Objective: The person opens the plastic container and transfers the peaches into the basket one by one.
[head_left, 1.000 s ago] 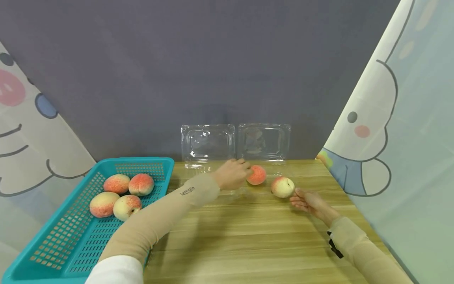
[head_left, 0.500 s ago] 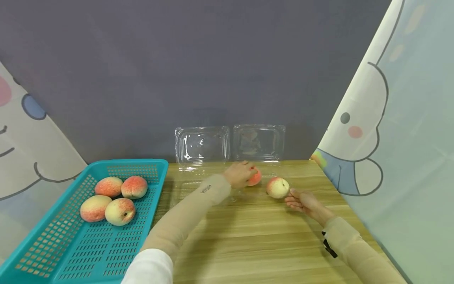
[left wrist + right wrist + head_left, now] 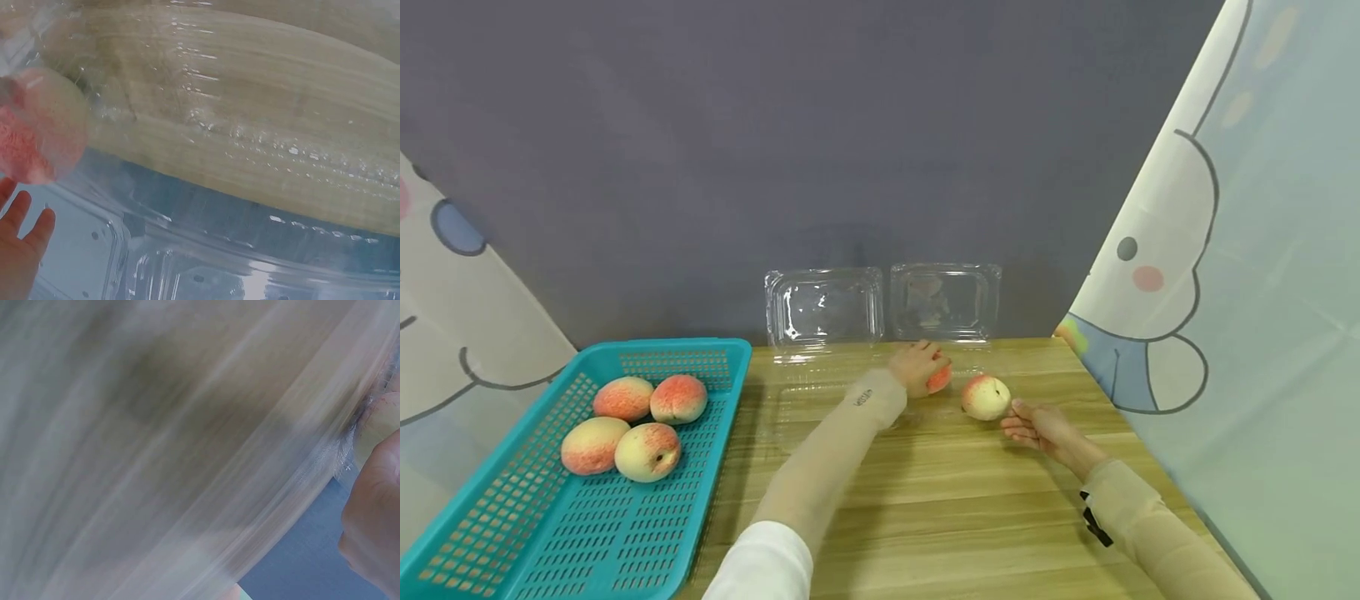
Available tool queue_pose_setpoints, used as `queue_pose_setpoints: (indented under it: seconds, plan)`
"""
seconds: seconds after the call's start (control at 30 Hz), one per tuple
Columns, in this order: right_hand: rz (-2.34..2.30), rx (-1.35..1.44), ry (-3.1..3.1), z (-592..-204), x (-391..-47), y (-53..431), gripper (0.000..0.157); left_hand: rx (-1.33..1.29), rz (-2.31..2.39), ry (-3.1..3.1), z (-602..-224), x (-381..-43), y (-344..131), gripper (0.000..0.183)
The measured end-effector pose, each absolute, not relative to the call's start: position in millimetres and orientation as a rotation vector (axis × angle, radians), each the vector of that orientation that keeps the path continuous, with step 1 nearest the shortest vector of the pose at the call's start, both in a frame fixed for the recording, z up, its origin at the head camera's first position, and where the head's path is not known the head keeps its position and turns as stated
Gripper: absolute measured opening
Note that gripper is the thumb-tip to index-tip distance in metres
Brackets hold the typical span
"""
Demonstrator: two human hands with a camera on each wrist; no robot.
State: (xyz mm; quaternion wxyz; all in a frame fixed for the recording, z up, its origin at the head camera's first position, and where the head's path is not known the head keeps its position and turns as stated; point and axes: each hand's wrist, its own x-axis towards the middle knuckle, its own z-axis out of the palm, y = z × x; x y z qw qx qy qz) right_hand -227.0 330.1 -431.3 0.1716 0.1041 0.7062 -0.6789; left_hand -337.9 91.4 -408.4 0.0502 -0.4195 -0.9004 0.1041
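My left hand [image 3: 916,367] curls its fingers over a red peach [image 3: 938,379], which sits in the right clear plastic clamshell box and is partly hidden by those fingers. In the left wrist view the same peach [image 3: 40,125] shows next to the fingers [image 3: 39,234]. A second, cream-and-red peach [image 3: 987,397] lies just right of it. Beside that one my right hand [image 3: 1041,429] has its fingers extended at the box's near right side. In the right wrist view the right hand [image 3: 378,512] appears at the edge, close to the clear plastic and the pale peach [image 3: 375,425].
A teal plastic basket [image 3: 703,492] on the left holds several peaches [image 3: 658,452]. Two clear lids, the left lid [image 3: 825,308] and the right lid [image 3: 945,300], stand raised at the back. The left box [image 3: 797,408] lies on the wooden table [image 3: 940,517] before a grey wall.
The left hand has moved slightly right onto the red peach and its fingers now cover more of it. The right hand keeps its place by the pale peach. The view has shifted a little.
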Motion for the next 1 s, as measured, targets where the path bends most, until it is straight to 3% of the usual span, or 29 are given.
queue_pose_setpoints:
  seconds: [0.33, 0.8, 1.0]
  plan:
    - [-1.929, 0.28, 1.999, -438, -228, 323, 0.031, -1.168, 0.285, -2.915, -420, -337, 98, 0.07]
    - [-1.94, 0.303, 1.994, -433, -227, 327, 0.032, -1.23, 0.24, -2.858, -436, -343, 110, 0.071]
    - [-1.969, 0.19, 1.986, -435, -226, 332, 0.034, -1.267, 0.279, -2.773, -438, -345, 115, 0.068]
